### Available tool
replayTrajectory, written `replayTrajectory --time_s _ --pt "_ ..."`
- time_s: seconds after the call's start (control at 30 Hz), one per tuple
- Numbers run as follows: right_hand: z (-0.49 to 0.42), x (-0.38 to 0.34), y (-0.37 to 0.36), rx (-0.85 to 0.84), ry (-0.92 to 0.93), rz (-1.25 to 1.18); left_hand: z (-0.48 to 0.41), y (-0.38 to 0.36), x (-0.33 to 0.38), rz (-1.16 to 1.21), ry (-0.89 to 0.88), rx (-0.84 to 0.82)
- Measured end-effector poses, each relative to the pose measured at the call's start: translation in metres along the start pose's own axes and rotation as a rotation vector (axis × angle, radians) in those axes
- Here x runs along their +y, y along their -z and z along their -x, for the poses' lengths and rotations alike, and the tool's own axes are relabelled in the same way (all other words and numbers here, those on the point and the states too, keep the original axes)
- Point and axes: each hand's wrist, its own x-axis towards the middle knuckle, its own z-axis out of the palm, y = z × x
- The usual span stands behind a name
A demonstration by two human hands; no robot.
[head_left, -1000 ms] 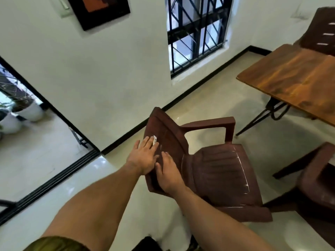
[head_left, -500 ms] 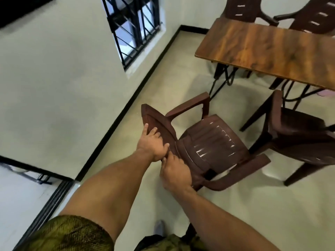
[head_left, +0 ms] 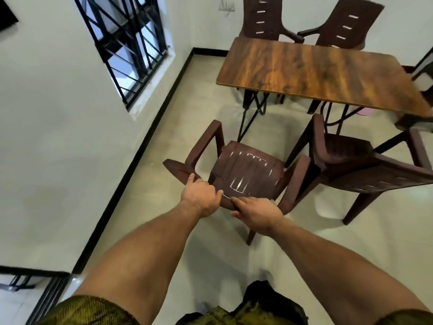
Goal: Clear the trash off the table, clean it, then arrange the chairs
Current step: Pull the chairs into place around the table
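Note:
A brown plastic armchair (head_left: 246,172) stands in front of me, its seat facing the wooden table (head_left: 316,73). My left hand (head_left: 199,198) and my right hand (head_left: 255,213) both grip the top edge of its backrest, side by side. A second brown chair (head_left: 346,165) stands right beside it on the right, its arm touching or nearly touching the held chair's right arm. The bare tabletop shows no trash.
Two more brown chairs (head_left: 262,19) (head_left: 346,24) stand at the table's far side. A white wall with a barred window (head_left: 131,45) runs along the left. A doorway (head_left: 28,292) opens at the lower left. Something pink (head_left: 365,111) lies under the table.
The chair has been swung and carried toward the table, and now faces it beside the second chair. Both hands kept their grip on the backrest. The view turned right.

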Motion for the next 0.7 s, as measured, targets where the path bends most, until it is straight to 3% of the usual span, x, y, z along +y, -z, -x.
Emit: replayTrajectory --time_s 0.3,0.7 --pt "-0.006 0.139 0.026 0.031 -0.163 0.019 -0.1 0.021 0.077 0.235 -0.031 0.024" --pt "-0.046 0.307 0.065 -0.051 -0.115 -0.063 -0.216 0.071 0.164 0.271 0.083 -0.014"
